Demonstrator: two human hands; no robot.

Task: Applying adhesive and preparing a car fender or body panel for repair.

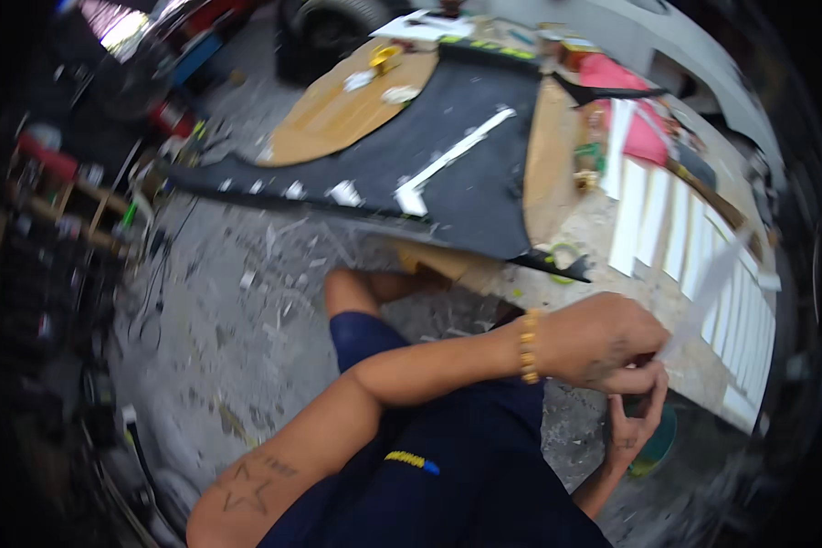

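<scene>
The white strip [712, 279] pulled between both hands is smeared by motion. The left hand [603, 342] covers most of the right hand [635, 420], hiding its grip. Clutter on the far worktop [557, 173] edge is too small to identify.

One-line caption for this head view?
Both hands, left hand over right hand, pull a white strip beside a row of strips.

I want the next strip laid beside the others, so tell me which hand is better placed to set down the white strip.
Probably the left hand: it pinches the white strip just over the row of white strips. The right hand sits lower, cupped around something dark.
</scene>
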